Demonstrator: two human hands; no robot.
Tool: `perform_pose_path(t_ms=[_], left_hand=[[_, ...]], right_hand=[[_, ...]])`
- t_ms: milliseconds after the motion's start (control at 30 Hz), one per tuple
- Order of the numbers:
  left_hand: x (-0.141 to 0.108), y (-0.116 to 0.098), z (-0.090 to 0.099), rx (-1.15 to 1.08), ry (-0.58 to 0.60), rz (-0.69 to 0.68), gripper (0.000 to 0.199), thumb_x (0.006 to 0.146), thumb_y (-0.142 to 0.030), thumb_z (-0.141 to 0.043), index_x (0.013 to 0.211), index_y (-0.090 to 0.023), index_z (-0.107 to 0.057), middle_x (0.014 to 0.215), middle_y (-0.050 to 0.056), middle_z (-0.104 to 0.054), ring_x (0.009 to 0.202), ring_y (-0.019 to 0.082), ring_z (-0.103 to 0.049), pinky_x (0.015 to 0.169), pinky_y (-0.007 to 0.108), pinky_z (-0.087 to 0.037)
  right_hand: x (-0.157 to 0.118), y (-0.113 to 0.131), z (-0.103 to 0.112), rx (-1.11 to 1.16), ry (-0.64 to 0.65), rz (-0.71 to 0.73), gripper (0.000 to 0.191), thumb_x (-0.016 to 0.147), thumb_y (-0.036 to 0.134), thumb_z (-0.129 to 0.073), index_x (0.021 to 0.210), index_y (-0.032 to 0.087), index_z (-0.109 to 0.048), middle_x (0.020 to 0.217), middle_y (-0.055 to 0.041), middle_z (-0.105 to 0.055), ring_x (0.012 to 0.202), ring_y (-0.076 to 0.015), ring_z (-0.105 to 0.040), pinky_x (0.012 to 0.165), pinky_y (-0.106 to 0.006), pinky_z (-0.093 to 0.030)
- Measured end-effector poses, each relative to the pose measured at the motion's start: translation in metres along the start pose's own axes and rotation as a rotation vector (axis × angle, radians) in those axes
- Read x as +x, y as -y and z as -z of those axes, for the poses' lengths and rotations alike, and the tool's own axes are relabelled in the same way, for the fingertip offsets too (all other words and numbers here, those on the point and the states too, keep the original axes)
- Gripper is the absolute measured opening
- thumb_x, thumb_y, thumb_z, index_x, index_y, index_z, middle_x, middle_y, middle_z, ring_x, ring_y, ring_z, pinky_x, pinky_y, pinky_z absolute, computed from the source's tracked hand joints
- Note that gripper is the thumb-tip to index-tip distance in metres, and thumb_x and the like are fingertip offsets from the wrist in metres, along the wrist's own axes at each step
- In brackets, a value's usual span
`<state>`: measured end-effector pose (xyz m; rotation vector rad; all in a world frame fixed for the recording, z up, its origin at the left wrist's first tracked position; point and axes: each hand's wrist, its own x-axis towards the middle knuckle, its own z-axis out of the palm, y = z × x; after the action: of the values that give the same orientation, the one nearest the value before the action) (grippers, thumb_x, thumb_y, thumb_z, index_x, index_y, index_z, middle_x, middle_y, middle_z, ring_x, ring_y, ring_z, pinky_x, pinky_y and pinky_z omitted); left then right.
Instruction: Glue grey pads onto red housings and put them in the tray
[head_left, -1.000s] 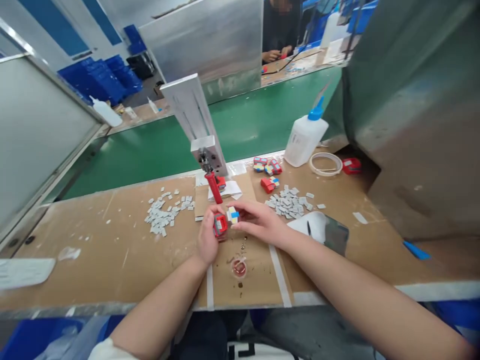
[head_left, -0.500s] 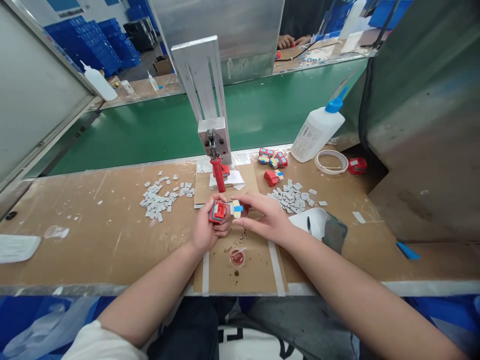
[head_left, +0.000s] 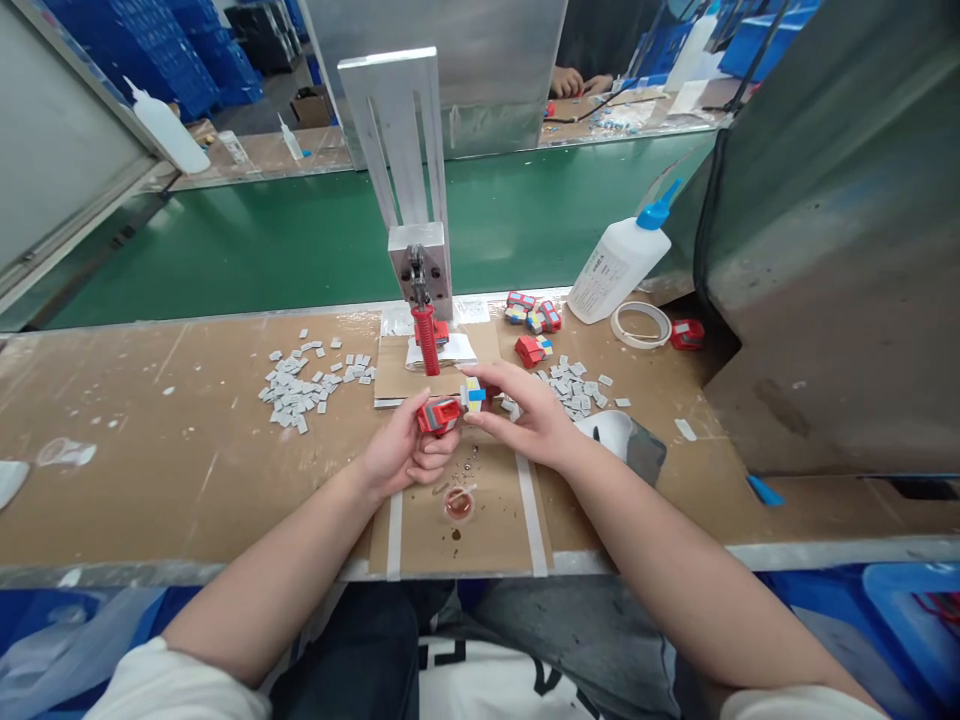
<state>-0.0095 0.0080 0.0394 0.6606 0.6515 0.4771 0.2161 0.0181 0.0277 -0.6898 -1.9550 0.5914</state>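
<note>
My left hand (head_left: 409,446) is closed around a small red toy car body (head_left: 439,415) with grey parts. My right hand (head_left: 521,412) pinches a small yellow, white and blue piece (head_left: 473,395) between thumb and fingers, right beside the car body; whether the two touch I cannot tell. Behind them stands a metal toggle press with a red handle (head_left: 425,340), another red piece partly hidden under it. Below my hands, a small round dish of reddish liquid (head_left: 459,504) with a thin stick lies on the cardboard mat (head_left: 487,550).
Small grey tiles lie in piles left (head_left: 294,388) and right (head_left: 574,385). Several red toy cars (head_left: 534,349), a white bottle (head_left: 619,268), a tape roll (head_left: 641,326) and a dark phone-like slab (head_left: 646,453) are to the right. Behind runs a green belt (head_left: 262,250); a co-worker's hands (head_left: 581,83) show beyond.
The car body has been turned in my left hand, so its side now faces up toward me. The piece in my right hand stays close beside it. The whole view has shifted slightly.
</note>
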Motion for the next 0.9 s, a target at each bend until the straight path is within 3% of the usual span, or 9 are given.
perform_pose_path(t_ms=[167, 367, 500, 667, 767, 900], left_hand=[[0.003, 0.003, 0.004, 0.228, -0.111, 0.056, 0.076, 0.093, -0.091, -0.034, 0.083, -0.02, -0.059, 0.045, -0.007, -0.033, 0.037, 0.007, -0.011, 0.033, 0.017, -0.012], [0.004, 0.003, 0.004, 0.256, -0.209, 0.054, 0.08, 0.085, -0.097, -0.04, 0.074, -0.021, -0.062, 0.042, -0.004, -0.032, 0.035, 0.007, -0.011, 0.032, 0.019, -0.009], [0.006, 0.008, 0.008, 0.144, -0.188, 0.021, 0.07, 0.086, -0.09, -0.053, 0.075, -0.021, -0.064, 0.042, -0.004, -0.033, 0.033, 0.007, -0.011, 0.033, 0.019, -0.004], [0.006, 0.012, 0.012, 0.096, -0.099, 0.021, 0.064, 0.087, -0.085, -0.06, 0.069, -0.023, -0.058, 0.048, -0.003, -0.037, 0.035, 0.008, -0.016, 0.033, 0.019, -0.006], [0.008, 0.011, 0.008, 0.074, -0.053, 0.049, 0.063, 0.085, -0.084, -0.062, 0.069, -0.023, -0.056, 0.054, -0.002, -0.039, 0.039, 0.009, -0.018, 0.033, 0.02, -0.009], [0.011, 0.013, 0.003, 0.161, -0.147, -0.009, 0.067, 0.089, -0.086, -0.053, 0.07, -0.022, -0.054, 0.059, -0.003, -0.035, 0.044, 0.008, -0.013, 0.037, 0.021, -0.009]], right_hand=[[0.001, 0.0, 0.008, -0.138, 0.186, 0.15, 0.047, 0.108, 0.031, -0.06, 0.154, 0.026, -0.053, 0.109, -0.0084, -0.067, 0.094, -0.0194, -0.067, 0.08, -0.031, -0.058], [-0.002, -0.001, 0.005, -0.371, 0.332, 0.207, 0.044, 0.109, 0.03, -0.057, 0.153, 0.027, -0.058, 0.096, -0.0066, -0.067, 0.083, -0.0193, -0.064, 0.073, -0.03, -0.053], [-0.008, 0.001, 0.004, -0.449, 0.365, 0.158, 0.049, 0.11, 0.022, -0.051, 0.156, 0.033, -0.056, 0.099, -0.007, -0.068, 0.086, -0.0194, -0.063, 0.077, -0.032, -0.055], [-0.012, 0.002, 0.001, -0.502, 0.32, 0.132, 0.058, 0.108, 0.016, -0.05, 0.16, 0.041, -0.051, 0.124, -0.0114, -0.063, 0.103, -0.0218, -0.063, 0.085, -0.035, -0.057], [-0.011, 0.003, 0.001, -0.45, 0.319, 0.099, 0.054, 0.108, 0.024, -0.054, 0.161, 0.037, -0.051, 0.116, -0.0114, -0.059, 0.098, -0.0221, -0.061, 0.082, -0.036, -0.056], [-0.008, 0.006, -0.003, -0.256, 0.304, 0.022, 0.046, 0.111, 0.036, -0.05, 0.155, 0.028, -0.059, 0.1, -0.0079, -0.057, 0.088, -0.0199, -0.06, 0.079, -0.035, -0.057]])
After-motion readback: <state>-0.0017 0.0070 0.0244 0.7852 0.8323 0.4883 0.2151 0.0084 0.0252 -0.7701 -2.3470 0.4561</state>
